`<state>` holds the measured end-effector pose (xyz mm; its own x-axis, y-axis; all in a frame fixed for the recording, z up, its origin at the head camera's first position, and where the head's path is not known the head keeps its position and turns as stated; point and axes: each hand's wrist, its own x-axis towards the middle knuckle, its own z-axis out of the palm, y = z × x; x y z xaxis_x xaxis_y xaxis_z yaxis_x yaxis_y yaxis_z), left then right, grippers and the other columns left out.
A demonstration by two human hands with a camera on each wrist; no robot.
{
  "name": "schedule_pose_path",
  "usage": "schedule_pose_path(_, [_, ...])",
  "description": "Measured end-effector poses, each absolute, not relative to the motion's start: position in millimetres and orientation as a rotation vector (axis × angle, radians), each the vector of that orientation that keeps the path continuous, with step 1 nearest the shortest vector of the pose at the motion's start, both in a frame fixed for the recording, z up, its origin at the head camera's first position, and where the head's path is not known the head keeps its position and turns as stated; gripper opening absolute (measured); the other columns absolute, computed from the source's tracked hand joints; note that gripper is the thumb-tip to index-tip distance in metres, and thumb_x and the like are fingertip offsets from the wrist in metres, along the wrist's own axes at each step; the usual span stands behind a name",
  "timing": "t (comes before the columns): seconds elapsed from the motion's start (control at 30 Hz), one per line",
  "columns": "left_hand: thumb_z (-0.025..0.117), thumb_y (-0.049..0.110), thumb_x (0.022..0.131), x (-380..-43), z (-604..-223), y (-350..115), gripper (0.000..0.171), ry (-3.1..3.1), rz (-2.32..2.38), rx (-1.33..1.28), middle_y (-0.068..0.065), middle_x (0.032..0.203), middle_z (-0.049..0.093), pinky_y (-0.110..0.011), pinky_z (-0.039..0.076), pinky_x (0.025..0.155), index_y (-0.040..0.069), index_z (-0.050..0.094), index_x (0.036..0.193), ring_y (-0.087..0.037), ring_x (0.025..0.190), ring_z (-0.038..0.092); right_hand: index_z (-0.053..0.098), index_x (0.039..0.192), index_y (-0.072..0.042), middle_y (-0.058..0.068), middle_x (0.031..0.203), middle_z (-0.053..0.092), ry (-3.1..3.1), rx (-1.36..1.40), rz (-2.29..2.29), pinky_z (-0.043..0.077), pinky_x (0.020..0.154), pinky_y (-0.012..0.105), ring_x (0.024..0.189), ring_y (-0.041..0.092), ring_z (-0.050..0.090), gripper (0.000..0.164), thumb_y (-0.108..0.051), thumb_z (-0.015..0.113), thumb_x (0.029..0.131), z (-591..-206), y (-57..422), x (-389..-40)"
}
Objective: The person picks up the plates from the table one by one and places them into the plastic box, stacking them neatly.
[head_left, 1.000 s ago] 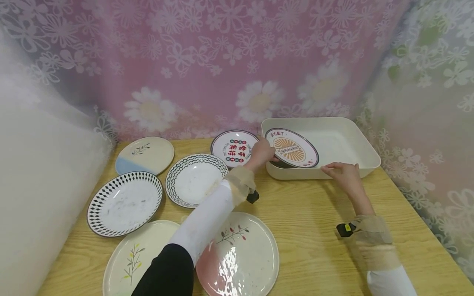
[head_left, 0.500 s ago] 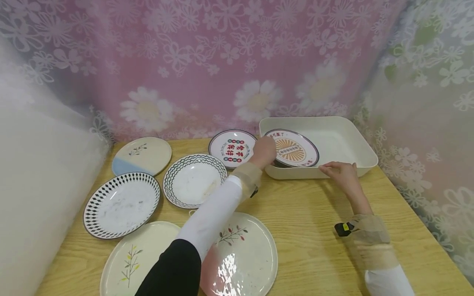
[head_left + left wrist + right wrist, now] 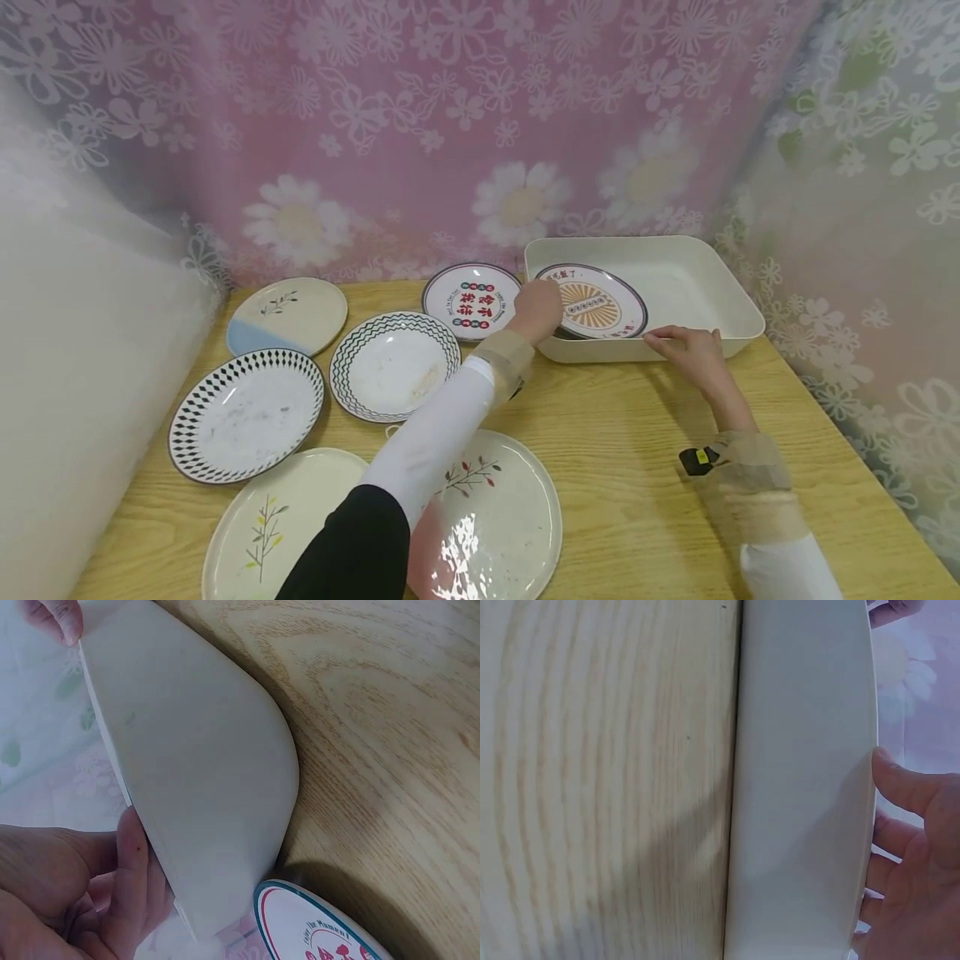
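Note:
An oval white plate with an orange sunburst and red lettering (image 3: 600, 302) lies tilted inside the left part of a cream rectangular basin (image 3: 697, 287). My left hand (image 3: 537, 311) grips this plate's left edge at the basin's front left corner, with its curled fingers partly hidden behind the rim in the left wrist view. At the front rim, right of the plate, my right hand (image 3: 693, 357) pinches the basin's edge. In the right wrist view the thumb sits on the rim and the other fingers reach over it.
Left of the basin lie a red-lettered plate (image 3: 472, 302), a wavy-rimmed plate (image 3: 393, 367), a diamond-rimmed plate (image 3: 247, 417) and a blue-and-cream plate (image 3: 288, 312). Nearer are a yellow-sprig plate (image 3: 262, 533) and a pink-and-cream plate (image 3: 510, 525). A floral curtain (image 3: 420, 167) hangs behind.
The sunburst plate has sunk slightly into the basin at its left side. My left hand has shifted a little right with it. The right hand has stayed at the rim.

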<state>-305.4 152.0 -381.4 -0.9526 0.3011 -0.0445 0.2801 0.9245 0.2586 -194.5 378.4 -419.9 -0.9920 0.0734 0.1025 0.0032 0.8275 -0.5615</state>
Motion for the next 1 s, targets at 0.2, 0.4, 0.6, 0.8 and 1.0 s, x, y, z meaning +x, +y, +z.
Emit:
schedule_pose_path(0.2, [0.047, 0.01, 0.104, -311, -388, 155, 0.028, 3.022, 0.343, 0.498, -0.008, 0.117, 0.071, -0.032, 0.061, 0.078, 0.01, 0.072, 0.115, -0.02, 0.107, 0.068, 0.065, 0.124, 0.009, 0.036, 0.126, 0.06, -2.914, -0.038, 0.862, -0.004, 0.112, 0.078, 0.13, 0.059, 0.043, 0.045, -0.031, 0.056, 0.106, -419, 377, -195])
schedule_pose_path(0.4, [0.052, 0.013, 0.102, -309, -389, 158, 0.026, 3.06, 0.206, 0.544, -0.007, 0.116, 0.071, -0.032, 0.062, 0.077, 0.01, 0.071, 0.119, -0.021, 0.104, 0.07, 0.053, 0.14, 0.007, 0.033, 0.13, 0.059, -2.973, -0.013, 0.805, -0.003, 0.111, 0.079, 0.133, 0.059, 0.04, 0.054, -0.035, 0.051, 0.107, -417, 378, -195])
schedule_pose_path(0.6, [0.053, 0.013, 0.101, -305, -387, 157, 0.025, 3.094, 0.148, 0.597, -0.006, 0.112, 0.073, -0.031, 0.062, 0.073, 0.01, 0.072, 0.116, -0.02, 0.1, 0.071, 0.05, 0.144, 0.003, 0.034, 0.138, 0.052, -3.014, -0.019, 0.79, -0.006, 0.112, 0.077, 0.135, 0.06, 0.035, 0.055, -0.038, 0.048, 0.108, -414, 377, -194])
schedule_pose_path(0.8, [0.048, 0.011, 0.104, -308, -390, 149, 0.026, 3.055, 0.293, 0.632, -0.007, 0.111, 0.073, -0.031, 0.062, 0.073, 0.008, 0.072, 0.113, -0.019, 0.098, 0.071, 0.049, 0.145, 0.003, 0.035, 0.139, 0.05, -3.029, -0.018, 0.801, -0.007, 0.112, 0.077, 0.135, 0.059, 0.035, 0.054, -0.037, 0.046, 0.109, -412, 374, -194])
schedule_pose_path(1.0, [0.056, 0.008, 0.101, -311, -388, 133, 0.02, 2.904, 0.636, 0.721, -0.004, 0.09, 0.077, -0.027, 0.059, 0.077, 0.006, 0.075, 0.098, -0.014, 0.076, 0.074, 0.045, 0.148, 0.003, 0.036, 0.141, 0.048, -3.076, -0.013, 0.773, -0.01, 0.11, 0.078, 0.134, 0.061, 0.031, 0.055, -0.037, 0.041, 0.11, -410, 374, -193])
